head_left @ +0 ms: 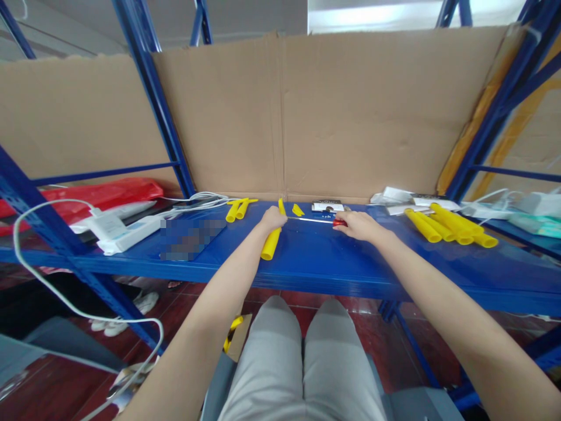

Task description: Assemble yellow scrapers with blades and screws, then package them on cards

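My left hand [273, 218] is closed around a yellow tubular plastic piece [270, 245], whose wide round end points toward me. In my right hand [360, 225] is a screwdriver [313, 220] with a red handle; its long metal shaft runs left across to the yellow piece. Whether the tip touches the piece or enters it is hidden at my left fingers. Just behind the shaft lie a small yellow piece [297, 209] and a small white and black packet [328, 206]. Two more yellow pieces [239, 209] rest to the left of my left hand.
Several yellow tubes [451, 227] lie at the right, before white packets [392, 196]. On the left are a white power strip [131, 235], cables, a red bag [114, 199] and a blurred flat item [193, 240]. Cardboard [350, 117] backs the blue shelf [342, 266]; blue posts flank it.
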The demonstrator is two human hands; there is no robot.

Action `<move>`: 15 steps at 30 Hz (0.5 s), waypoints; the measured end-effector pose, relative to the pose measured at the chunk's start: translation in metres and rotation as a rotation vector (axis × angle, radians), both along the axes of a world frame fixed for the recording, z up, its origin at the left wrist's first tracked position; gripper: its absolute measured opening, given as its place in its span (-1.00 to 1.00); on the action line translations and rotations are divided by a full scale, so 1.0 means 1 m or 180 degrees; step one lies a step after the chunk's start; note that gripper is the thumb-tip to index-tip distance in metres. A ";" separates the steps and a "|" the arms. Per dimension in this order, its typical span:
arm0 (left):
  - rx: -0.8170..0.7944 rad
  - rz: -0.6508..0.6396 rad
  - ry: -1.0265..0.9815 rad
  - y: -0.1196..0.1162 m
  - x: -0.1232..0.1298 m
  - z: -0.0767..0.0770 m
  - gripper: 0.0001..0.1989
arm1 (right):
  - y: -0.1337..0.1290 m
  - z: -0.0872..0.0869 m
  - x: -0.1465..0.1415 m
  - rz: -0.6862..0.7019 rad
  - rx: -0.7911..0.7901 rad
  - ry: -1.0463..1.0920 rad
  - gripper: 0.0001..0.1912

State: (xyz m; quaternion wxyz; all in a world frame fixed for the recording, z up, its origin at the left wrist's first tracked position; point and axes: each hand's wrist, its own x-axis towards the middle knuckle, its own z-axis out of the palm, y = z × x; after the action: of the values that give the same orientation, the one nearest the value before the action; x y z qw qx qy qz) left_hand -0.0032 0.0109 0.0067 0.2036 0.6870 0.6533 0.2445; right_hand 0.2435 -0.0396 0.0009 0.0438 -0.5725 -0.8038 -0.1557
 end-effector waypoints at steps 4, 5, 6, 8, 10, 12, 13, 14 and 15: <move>0.0028 0.0049 0.0099 -0.002 0.000 0.001 -0.75 | 0.000 0.000 0.000 -0.0026 -0.0103 0.0059 -0.77; 0.0031 0.0060 0.0123 -0.002 0.000 0.002 -0.74 | 0.001 -0.001 0.000 0.0004 -0.0126 0.0117 -0.78; 0.0028 0.0072 0.0142 -0.002 0.000 0.002 -0.73 | 0.002 -0.001 0.000 0.0044 -0.0144 0.0188 -0.80; -0.0005 0.0073 0.0147 -0.001 0.001 0.001 -0.72 | 0.003 -0.002 0.001 0.0118 -0.0143 0.0331 -0.84; -0.0019 0.0052 0.0135 -0.001 0.001 0.001 -0.72 | 0.004 -0.002 0.001 0.0144 -0.0092 0.0407 -0.83; -0.0005 0.0039 0.0127 -0.001 0.001 0.001 -0.72 | 0.004 -0.002 0.001 0.0146 -0.0011 0.0373 -0.84; 0.0003 0.0034 0.0131 -0.001 0.001 0.001 -0.73 | 0.004 -0.002 0.001 0.0141 0.0032 0.0323 -0.85; 0.0010 0.0028 0.0136 -0.001 0.001 0.001 -0.73 | 0.003 -0.002 0.001 0.0126 0.0074 0.0266 -0.86; 0.0008 0.0024 0.0141 -0.001 0.001 0.001 -0.74 | 0.002 -0.002 0.001 0.0099 0.0109 0.0211 -0.86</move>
State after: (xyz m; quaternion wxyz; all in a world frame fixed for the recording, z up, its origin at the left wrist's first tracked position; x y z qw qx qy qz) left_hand -0.0022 0.0102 0.0073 0.1872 0.6901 0.6599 0.2309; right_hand 0.2443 -0.0372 -0.0008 0.0827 -0.5639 -0.8080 -0.1496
